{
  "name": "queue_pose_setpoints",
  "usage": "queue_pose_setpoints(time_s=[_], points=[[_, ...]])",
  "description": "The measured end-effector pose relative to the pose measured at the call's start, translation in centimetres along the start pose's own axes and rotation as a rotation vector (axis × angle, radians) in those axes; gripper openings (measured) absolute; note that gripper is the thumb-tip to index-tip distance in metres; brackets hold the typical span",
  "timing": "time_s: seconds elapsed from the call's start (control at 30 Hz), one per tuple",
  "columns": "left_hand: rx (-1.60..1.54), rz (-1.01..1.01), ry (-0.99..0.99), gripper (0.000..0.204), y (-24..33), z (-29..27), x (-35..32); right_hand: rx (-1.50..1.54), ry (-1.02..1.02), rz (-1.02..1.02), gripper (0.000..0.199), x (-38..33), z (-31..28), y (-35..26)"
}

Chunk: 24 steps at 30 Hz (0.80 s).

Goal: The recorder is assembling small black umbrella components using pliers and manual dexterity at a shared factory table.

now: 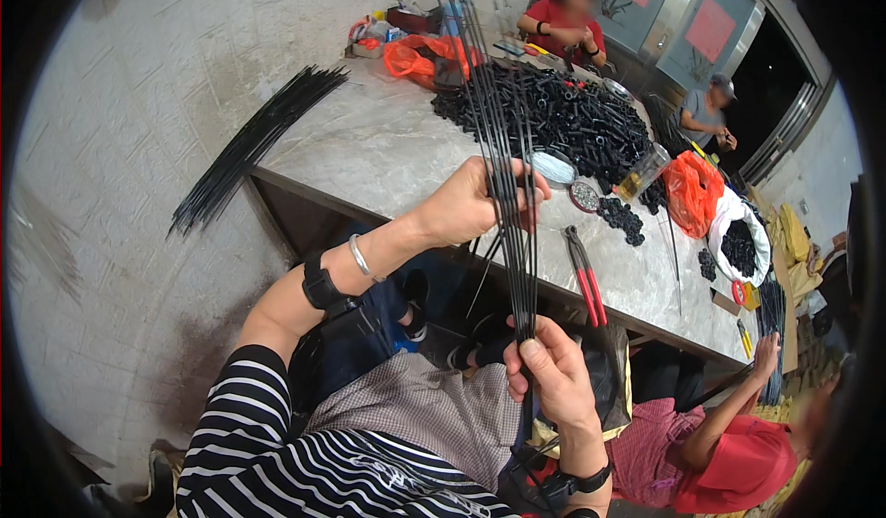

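A bundle of long thin black rods (520, 283) stands nearly upright in front of me, its upper ends fanning apart over the table. My left hand (466, 202) is closed around the middle of the bundle. Lower down, my right hand (554, 366) pinches the rods together near their bottom ends, thumb on top. A few rods slant away from the bundle below my left hand. On the table to the right of the rods lies a pair of pincers with red handles (591, 287), apart from both hands.
The grey marbled table (369, 139) carries a heap of black tubular parts (554, 116), orange bags (697, 193), a clear jar (643, 172) and a white sack (759, 273). More black rods (258, 144) overhang its left edge. Co-workers sit at the far side; another person (729, 444) is close on my right.
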<state>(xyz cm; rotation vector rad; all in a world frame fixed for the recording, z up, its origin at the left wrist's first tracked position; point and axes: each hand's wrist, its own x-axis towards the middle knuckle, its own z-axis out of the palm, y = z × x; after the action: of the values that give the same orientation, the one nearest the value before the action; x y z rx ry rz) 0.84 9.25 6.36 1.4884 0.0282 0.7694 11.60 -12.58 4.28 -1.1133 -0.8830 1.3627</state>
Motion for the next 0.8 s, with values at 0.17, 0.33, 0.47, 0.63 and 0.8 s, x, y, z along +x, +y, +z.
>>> queue_pose_setpoints(time_s=[0.17, 0.33, 0.47, 0.63, 0.8], points=[[0.056, 0.009, -0.127, 0.031, 1.5, 2.4, -1.0, 0.034, -0.109, -0.003, 0.022, -1.4, -1.3, 0.2], [-0.038, -0.191, -0.247, 0.027, -2.2, 3.3, -4.1, 0.068, -0.156, -0.005, 0.021, -3.3, -3.0, 1.0], [0.05, -0.166, -0.295, 0.024, -1.5, 2.6, -2.4, 0.075, -0.23, -0.04, 0.02, -2.9, -3.7, 1.3], [0.96, 0.571, -0.263, 0.025, 2.2, -1.1, 4.7, -0.082, -0.296, -0.117, 0.022, 1.8, -3.2, -0.3], [1.388, 0.245, -0.583, 0.077, -10.5, -7.3, 3.8, -0.036, -0.199, 0.089, 0.012, 8.6, -7.7, 11.3]])
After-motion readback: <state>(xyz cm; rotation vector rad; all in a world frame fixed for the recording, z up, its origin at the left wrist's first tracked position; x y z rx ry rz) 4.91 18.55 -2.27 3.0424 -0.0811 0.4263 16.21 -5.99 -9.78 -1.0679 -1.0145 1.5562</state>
